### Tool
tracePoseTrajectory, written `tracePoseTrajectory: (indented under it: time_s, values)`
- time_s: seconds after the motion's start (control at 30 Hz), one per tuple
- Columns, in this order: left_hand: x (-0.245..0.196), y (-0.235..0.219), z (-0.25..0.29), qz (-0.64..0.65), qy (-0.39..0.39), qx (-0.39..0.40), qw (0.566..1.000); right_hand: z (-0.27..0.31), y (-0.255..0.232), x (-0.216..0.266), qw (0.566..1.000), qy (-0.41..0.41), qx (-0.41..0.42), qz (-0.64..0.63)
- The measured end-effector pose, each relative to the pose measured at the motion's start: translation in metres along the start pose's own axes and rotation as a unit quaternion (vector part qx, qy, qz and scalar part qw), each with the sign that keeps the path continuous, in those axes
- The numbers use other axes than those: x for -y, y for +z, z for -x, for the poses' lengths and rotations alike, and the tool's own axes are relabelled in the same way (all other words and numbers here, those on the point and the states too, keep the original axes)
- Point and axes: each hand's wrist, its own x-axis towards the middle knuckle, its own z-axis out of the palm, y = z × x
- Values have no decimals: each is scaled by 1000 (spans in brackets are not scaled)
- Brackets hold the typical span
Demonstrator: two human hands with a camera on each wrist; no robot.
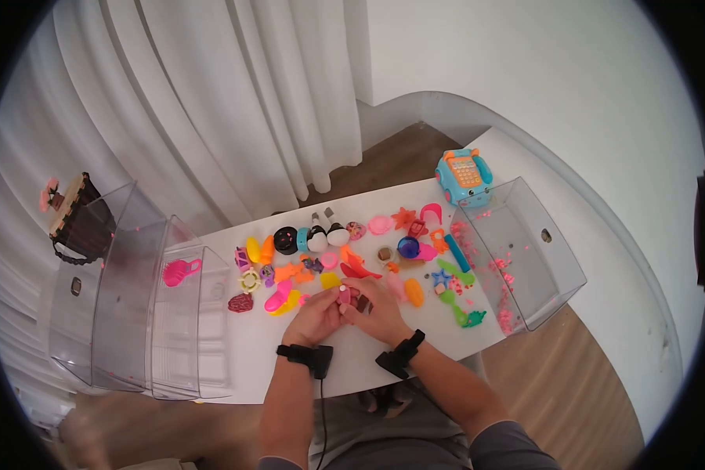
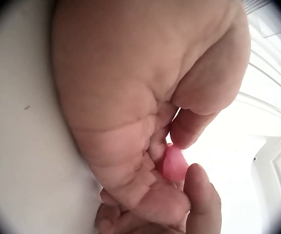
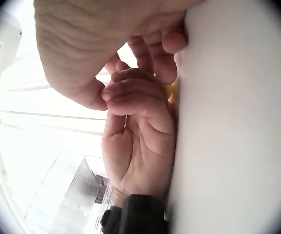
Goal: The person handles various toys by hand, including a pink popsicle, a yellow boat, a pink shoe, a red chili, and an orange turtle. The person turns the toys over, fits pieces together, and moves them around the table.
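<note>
In the head view my two hands meet over the near middle of the white table [image 1: 251, 352]. Between them is a small pink piece [image 1: 344, 296] with a pale tip; most of it is covered by fingers. My left hand [image 1: 315, 319] has its fingers curled and holds the pink piece [image 2: 174, 163] by thumb and fingertips, as the left wrist view shows. From the other side my right hand [image 1: 380, 313] pinches at it, its thumb [image 2: 199, 187] right beside the piece. In the right wrist view the left fingers [image 3: 135, 92] hide the piece.
Beyond the hands lie many small toys, among them a blue bowl [image 1: 408, 247], a yellow block [image 1: 330, 280] and a green dinosaur [image 1: 474, 319]. Clear bins stand at left [image 1: 121, 313] and right [image 1: 556, 266]. A toy telephone [image 1: 464, 176] sits at the back right.
</note>
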Motion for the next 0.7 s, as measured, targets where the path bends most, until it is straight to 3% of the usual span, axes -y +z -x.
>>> tracePoseTrajectory:
  time_s: [0.13, 0.3, 0.43, 0.5, 0.53, 0.6, 0.7]
  values:
    - [-2, 2, 2, -17, -3, 2, 1000, 2, 1, -5, 999, 9, 1, -37]
    - [0, -18, -3, 2, 11, 114, 993, 3, 4, -12, 994, 45, 12, -100]
    - [-1, -13, -3, 7, -4, 97, 995, 2, 0, -8, 991, 55, 15, -118]
    - [-3, -3, 0, -8, -15, 21, 1000, 0, -2, -3, 996, 28, 10, -90]
    - [-1, -11, -2, -7, -15, 20, 1000, 0, -2, -1, 998, 0, 6, -62]
    - [5, -34, -10, 41, -16, 109, 993, 0, 0, -2, 998, 0, 11, -58]
    - [0, -6, 3, 51, -7, 51, 997, -1, 1, -2, 998, 1, 11, -56]
